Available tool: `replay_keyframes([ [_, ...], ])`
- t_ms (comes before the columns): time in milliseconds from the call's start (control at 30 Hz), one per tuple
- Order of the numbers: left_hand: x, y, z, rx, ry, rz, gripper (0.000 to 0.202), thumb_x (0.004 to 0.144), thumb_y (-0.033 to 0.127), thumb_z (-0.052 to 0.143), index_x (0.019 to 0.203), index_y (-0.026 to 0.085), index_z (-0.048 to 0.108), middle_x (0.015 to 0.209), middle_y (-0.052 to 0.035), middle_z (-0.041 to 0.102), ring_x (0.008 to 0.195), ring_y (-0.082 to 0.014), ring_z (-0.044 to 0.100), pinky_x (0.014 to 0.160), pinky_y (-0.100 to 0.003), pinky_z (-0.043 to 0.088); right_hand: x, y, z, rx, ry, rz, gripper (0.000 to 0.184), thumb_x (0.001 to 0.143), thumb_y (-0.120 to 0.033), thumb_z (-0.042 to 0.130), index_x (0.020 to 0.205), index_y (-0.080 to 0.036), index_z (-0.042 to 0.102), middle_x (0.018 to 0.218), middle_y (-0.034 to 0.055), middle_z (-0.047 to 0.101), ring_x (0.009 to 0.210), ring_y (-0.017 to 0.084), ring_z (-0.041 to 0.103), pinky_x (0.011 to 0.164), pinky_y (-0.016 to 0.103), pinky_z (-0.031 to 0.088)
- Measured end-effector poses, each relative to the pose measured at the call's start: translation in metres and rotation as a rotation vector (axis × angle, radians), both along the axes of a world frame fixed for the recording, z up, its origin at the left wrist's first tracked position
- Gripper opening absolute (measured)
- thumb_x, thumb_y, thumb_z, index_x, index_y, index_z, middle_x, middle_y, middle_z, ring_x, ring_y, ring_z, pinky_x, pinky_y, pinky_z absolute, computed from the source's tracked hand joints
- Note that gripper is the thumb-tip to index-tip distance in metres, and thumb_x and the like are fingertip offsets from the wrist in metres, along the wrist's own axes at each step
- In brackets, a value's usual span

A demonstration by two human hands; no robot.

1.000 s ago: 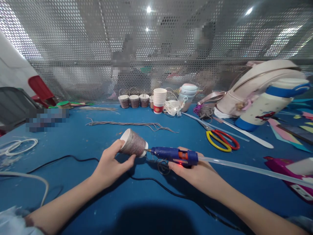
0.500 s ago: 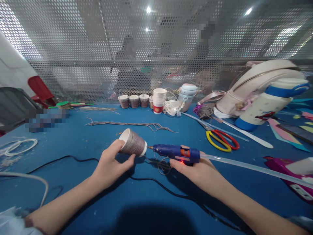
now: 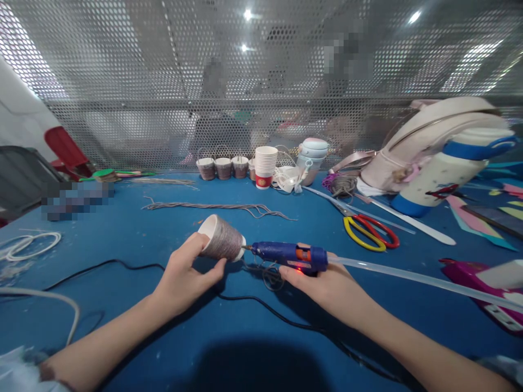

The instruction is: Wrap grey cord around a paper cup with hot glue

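Note:
My left hand [image 3: 190, 272] grips a paper cup [image 3: 224, 239] wound with grey-brown cord, tilted with its white mouth toward the upper left. A white strip at its base end is bare of cord. In my right hand [image 3: 316, 286] is a blue hot glue gun [image 3: 288, 255], its red light glowing and a long clear glue stick [image 3: 392, 276] sticking out behind. The nozzle tip is at the cup's base edge; whether it touches I cannot tell. Loose grey cord [image 3: 273, 276] hangs below, between cup and gun.
Several cord-wrapped cups [image 3: 223, 170] and a stack of paper cups [image 3: 265, 166] stand at the back. Cut cords [image 3: 212, 206] lie across the middle. Scissors [image 3: 368, 231], a bottle [image 3: 445, 171] and a pink bag [image 3: 379, 169] are at right. A black cable [image 3: 278, 318] crosses the front.
The glue gun in my right hand has shifted slightly left, bringing its nozzle closer to the cup's base edge. My left hand and the cup have hardly moved.

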State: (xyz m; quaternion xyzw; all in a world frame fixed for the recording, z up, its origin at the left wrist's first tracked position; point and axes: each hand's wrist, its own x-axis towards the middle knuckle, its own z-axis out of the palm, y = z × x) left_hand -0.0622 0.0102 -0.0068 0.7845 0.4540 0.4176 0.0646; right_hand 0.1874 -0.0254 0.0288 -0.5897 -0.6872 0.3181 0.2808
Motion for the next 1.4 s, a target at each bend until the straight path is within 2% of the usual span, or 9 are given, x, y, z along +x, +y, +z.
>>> replay_keyframes([
  [100,0.0001,-0.0004,0.0002,0.026,0.005,-0.015,0.01,0.078,0.023,0.059,0.084,0.015,0.059,0.07,-0.0008,0.057,0.062,-0.0139,0.052,0.058,-0.025,0.042,0.0023,0.001,-0.0016,-0.028,0.021,0.0,0.028,0.081,-0.043,0.054,0.085,-0.022,0.073,0.086,0.0028,0.075,0.082,0.023,0.068,0.073,0.032,0.051],
  [200,0.0006,-0.0006,0.0009,0.05,0.008,-0.03,0.008,0.078,0.021,0.059,0.083,0.015,0.058,0.069,0.0003,0.055,0.061,-0.0128,0.05,0.058,-0.024,0.042,0.0031,0.0023,-0.0008,-0.022,0.022,-0.031,0.03,0.081,-0.045,0.055,0.089,-0.023,0.074,0.083,0.002,0.075,0.082,0.024,0.068,0.073,0.032,0.052],
  [333,0.0002,-0.0003,0.0015,0.037,0.015,-0.014,0.008,0.078,0.021,0.06,0.083,0.016,0.057,0.068,0.0012,0.054,0.06,-0.012,0.049,0.057,-0.024,0.041,0.0033,0.002,0.0026,-0.017,0.001,-0.078,0.029,0.079,-0.045,0.056,0.083,-0.023,0.074,0.076,0.0016,0.074,0.075,0.023,0.067,0.071,0.032,0.052],
  [567,0.0,-0.0003,0.0011,0.014,0.008,-0.002,0.01,0.079,0.023,0.059,0.084,0.014,0.059,0.07,-0.0009,0.055,0.062,-0.0135,0.051,0.058,-0.025,0.042,-0.0008,-0.0011,0.0018,0.046,0.005,-0.015,0.026,0.078,-0.044,0.054,0.073,-0.022,0.067,0.073,0.0019,0.07,0.07,0.02,0.065,0.066,0.029,0.05],
  [667,0.0,-0.0002,0.0003,0.029,0.013,-0.003,0.01,0.078,0.023,0.059,0.083,0.014,0.059,0.069,-0.0009,0.055,0.061,-0.0134,0.049,0.057,-0.026,0.041,-0.0031,-0.0003,0.0003,0.036,-0.016,-0.031,0.026,0.077,-0.044,0.054,0.067,-0.021,0.062,0.069,0.002,0.068,0.067,0.02,0.063,0.063,0.029,0.049],
  [900,-0.0004,0.0006,-0.0012,0.044,0.014,-0.027,0.008,0.078,0.021,0.06,0.084,0.015,0.058,0.07,-0.0005,0.055,0.062,-0.0135,0.05,0.058,-0.025,0.042,-0.0043,0.0008,0.0005,0.049,0.008,-0.05,0.025,0.076,-0.043,0.055,0.069,-0.021,0.065,0.071,0.0023,0.07,0.065,0.02,0.064,0.062,0.029,0.05],
  [1167,0.0003,0.0002,0.0006,0.042,0.023,-0.011,0.006,0.078,0.022,0.059,0.08,0.017,0.056,0.068,0.0012,0.054,0.061,-0.0123,0.05,0.058,-0.024,0.042,-0.0016,0.0008,0.0038,0.071,0.007,-0.058,0.024,0.079,-0.04,0.055,0.077,-0.022,0.07,0.075,0.0002,0.073,0.073,0.021,0.067,0.069,0.029,0.051],
  [1400,0.0017,-0.0012,0.0034,0.01,0.012,0.006,0.006,0.077,0.023,0.058,0.078,0.018,0.056,0.068,0.0009,0.056,0.061,-0.0127,0.051,0.058,-0.025,0.043,-0.0031,-0.0011,0.0004,0.058,0.006,-0.051,0.022,0.078,-0.041,0.057,0.071,-0.022,0.065,0.07,0.0011,0.069,0.064,0.019,0.063,0.059,0.027,0.049],
])
